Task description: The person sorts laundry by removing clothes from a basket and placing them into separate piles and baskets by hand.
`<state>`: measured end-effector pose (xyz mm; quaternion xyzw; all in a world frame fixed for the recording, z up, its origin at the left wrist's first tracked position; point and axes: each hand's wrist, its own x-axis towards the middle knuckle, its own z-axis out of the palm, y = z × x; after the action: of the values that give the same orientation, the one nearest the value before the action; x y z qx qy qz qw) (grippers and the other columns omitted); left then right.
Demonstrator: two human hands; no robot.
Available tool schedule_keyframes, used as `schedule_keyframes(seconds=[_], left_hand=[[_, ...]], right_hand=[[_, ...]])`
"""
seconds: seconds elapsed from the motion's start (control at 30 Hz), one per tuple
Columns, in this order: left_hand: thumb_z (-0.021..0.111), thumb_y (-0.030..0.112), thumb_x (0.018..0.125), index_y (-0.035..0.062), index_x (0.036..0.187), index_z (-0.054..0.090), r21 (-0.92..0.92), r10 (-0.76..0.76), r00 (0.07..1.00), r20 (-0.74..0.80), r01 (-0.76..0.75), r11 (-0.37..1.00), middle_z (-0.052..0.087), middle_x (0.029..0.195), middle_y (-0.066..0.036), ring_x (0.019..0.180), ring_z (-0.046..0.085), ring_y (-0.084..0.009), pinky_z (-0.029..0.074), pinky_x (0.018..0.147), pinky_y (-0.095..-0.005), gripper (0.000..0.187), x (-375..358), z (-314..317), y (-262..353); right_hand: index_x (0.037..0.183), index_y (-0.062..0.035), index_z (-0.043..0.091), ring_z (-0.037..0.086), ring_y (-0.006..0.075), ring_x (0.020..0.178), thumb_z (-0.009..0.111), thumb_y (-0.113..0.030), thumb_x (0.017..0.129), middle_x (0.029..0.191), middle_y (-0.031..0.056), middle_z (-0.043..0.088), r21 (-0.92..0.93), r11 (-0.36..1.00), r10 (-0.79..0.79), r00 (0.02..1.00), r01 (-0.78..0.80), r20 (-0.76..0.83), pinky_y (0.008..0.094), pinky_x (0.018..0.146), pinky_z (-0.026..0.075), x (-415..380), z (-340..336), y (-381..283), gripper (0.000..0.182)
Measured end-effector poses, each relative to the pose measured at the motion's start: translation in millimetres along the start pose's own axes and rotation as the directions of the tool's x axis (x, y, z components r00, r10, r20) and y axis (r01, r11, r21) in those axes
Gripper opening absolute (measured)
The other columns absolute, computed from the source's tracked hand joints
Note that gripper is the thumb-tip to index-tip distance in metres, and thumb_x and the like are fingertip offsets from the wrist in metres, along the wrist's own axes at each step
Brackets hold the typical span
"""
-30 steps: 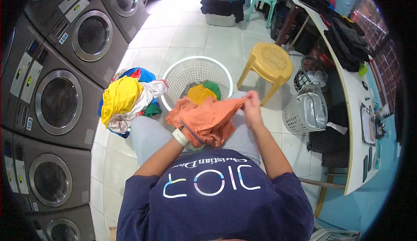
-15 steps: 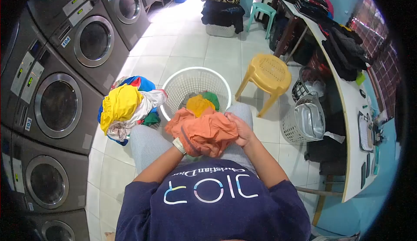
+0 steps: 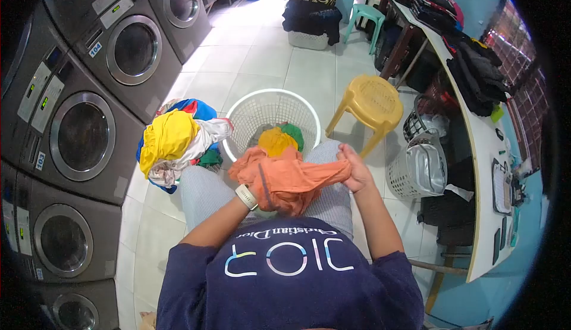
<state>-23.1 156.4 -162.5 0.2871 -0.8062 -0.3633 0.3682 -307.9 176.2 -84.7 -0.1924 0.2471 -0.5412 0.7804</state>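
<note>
An orange cloth (image 3: 279, 178) is bunched over my lap at the near rim of a white round basket (image 3: 239, 105). With my right hand (image 3: 355, 169) I pinch its right end, drawn out to the side. My left hand is inside or beneath the cloth at its left, so its fingers are hidden; only the wrist with a pale watch (image 3: 245, 197) shows. Yellow cloth (image 3: 278, 142) and green cloth (image 3: 294, 133) lie inside the basket. Left of it is a heap of clothes with a yellow garment (image 3: 169, 135) and a white one (image 3: 205, 136).
Grey front-loading machines (image 3: 83, 135) line the left side. A yellow stool (image 3: 372, 101) stands right of the basket, with laundry baskets (image 3: 410, 172) beyond it. A long white table (image 3: 476, 145) along the right holds dark clothes. Farther back is a stacked basket (image 3: 308, 39).
My right hand has moved outward to the right, stretching the end of the orange cloth. The whole view has shifted slightly.
</note>
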Motion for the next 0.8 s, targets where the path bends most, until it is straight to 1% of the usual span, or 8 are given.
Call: schedule_keyframes(seconds=[0.1, 0.23, 0.3, 0.37, 0.5, 0.6, 0.67, 0.8], left_hand=[[0.054, 0.015, 0.088, 0.0039, 0.129, 0.040, 0.141, 0.025, 0.991, 0.131, -0.044, 0.989, 0.042, 0.134, -0.007, 0.121, 0.043, -0.0217, 0.030, 0.104, -0.0359, 0.044, -11.4, -6.7, 0.5], [0.054, 0.009, 0.085, 0.0066, 0.117, 0.057, 0.207, -0.108, 0.925, 0.364, 0.032, 0.978, 0.059, 0.115, -0.007, 0.107, 0.054, -0.0242, 0.042, 0.091, -0.0335, 0.032, 31.0, -90.7, 103.5], [0.053, 0.007, 0.088, -0.0019, 0.110, 0.059, -0.264, -0.446, 0.826, 0.345, 0.541, 0.798, 0.066, 0.091, -0.003, 0.075, 0.063, -0.0120, 0.050, 0.069, -0.0244, 0.025, 11.4, -109.4, 76.8], [0.053, 0.010, 0.088, 0.0000, 0.117, 0.054, -0.542, -0.486, 0.836, 0.256, 0.540, 0.644, 0.064, 0.095, -0.003, 0.081, 0.062, -0.0093, 0.050, 0.072, -0.0226, 0.030, 12.1, -121.3, 91.7], [0.054, 0.015, 0.089, 0.0012, 0.123, 0.048, -0.672, -0.505, 0.832, 0.229, 0.510, 0.537, 0.061, 0.104, -0.007, 0.090, 0.061, -0.0122, 0.051, 0.077, -0.0256, 0.037, 17.8, -121.6, 99.9], [0.053, 0.017, 0.090, -0.0008, 0.127, 0.042, -0.742, -0.512, 0.828, 0.231, 0.490, 0.457, 0.061, 0.107, -0.007, 0.089, 0.063, -0.0131, 0.054, 0.074, -0.0267, 0.043, 24.9, -113.3, 102.8], [0.051, 0.018, 0.091, -0.0005, 0.128, 0.041, -0.753, -0.499, 0.821, 0.278, 0.509, 0.417, 0.061, 0.107, -0.008, 0.087, 0.064, -0.0142, 0.055, 0.071, -0.0276, 0.043, 27.3, -112.0, 101.1], [0.048, 0.022, 0.093, -0.0003, 0.130, 0.039, -0.812, -0.466, 0.830, 0.306, 0.483, 0.328, 0.062, 0.106, -0.012, 0.086, 0.065, -0.0174, 0.056, 0.062, -0.0296, 0.044, 30.8, -113.0, 106.8]], right_hand=[[0.099, -0.0099, 0.051, 0.048, 0.0088, 0.061, 0.053, -0.027, 0.092, 0.070, -0.0019, 0.044, -0.065, 0.993, -0.105, 0.981, 0.096, -0.161, 0.0256, 0.058, 0.048, -5.8, -2.0, -21.1, 0.019], [0.098, -0.0090, 0.051, 0.052, 0.0082, 0.067, 0.059, -0.025, 0.089, 0.076, -0.0021, 0.049, -0.129, 0.968, -0.250, 0.884, 0.216, -0.395, 0.0243, 0.060, 0.047, -25.4, -0.7, -75.9, 0.020], [0.097, -0.0089, 0.051, 0.053, 0.0081, 0.068, 0.060, -0.024, 0.088, 0.077, -0.0022, 0.050, -0.152, 0.973, -0.226, 0.839, 0.173, -0.496, 0.0236, 0.060, 0.046, -39.6, -5.8, -84.7, 0.020], [0.096, -0.0081, 0.052, 0.051, 0.0076, 0.067, 0.060, -0.021, 0.088, 0.078, -0.0029, 0.050, -0.428, 0.899, -0.077, 0.928, -0.093, -0.365, 0.0220, 0.060, 0.045, -58.9, -70.4, -88.2, 0.017], [0.094, -0.0075, 0.052, 0.048, 0.0063, 0.066, 0.060, -0.018, 0.087, 0.076, -0.0036, 0.048, -0.438, 0.850, 0.153, 0.933, -0.293, -0.326, 0.0200, 0.059, 0.042, -84.4, -66.8, -84.7, 0.015], [0.093, -0.0065, 0.051, 0.044, 0.0046, 0.063, 0.063, -0.017, 0.084, 0.072, -0.0038, 0.045, -0.492, 0.859, 0.002, 0.961, -0.143, -0.275, 0.0181, 0.054, 0.036, -105.1, 20.7, -94.9, 0.019], [0.091, -0.0059, 0.049, 0.041, 0.0027, 0.059, 0.066, -0.016, 0.081, 0.068, -0.0036, 0.045, -0.685, 0.728, -0.060, 0.993, -0.027, -0.104, 0.0169, 0.049, 0.029, -124.4, 77.8, -102.7, 0.023], [0.096, -0.0048, 0.045, 0.034, 0.0033, 0.048, 0.068, -0.018, 0.079, 0.062, -0.0061, 0.041, -0.664, 0.739, -0.178, 0.984, 0.113, -0.031, 0.0174, 0.051, 0.031, -170.4, 87.0, -143.7, 0.032]])
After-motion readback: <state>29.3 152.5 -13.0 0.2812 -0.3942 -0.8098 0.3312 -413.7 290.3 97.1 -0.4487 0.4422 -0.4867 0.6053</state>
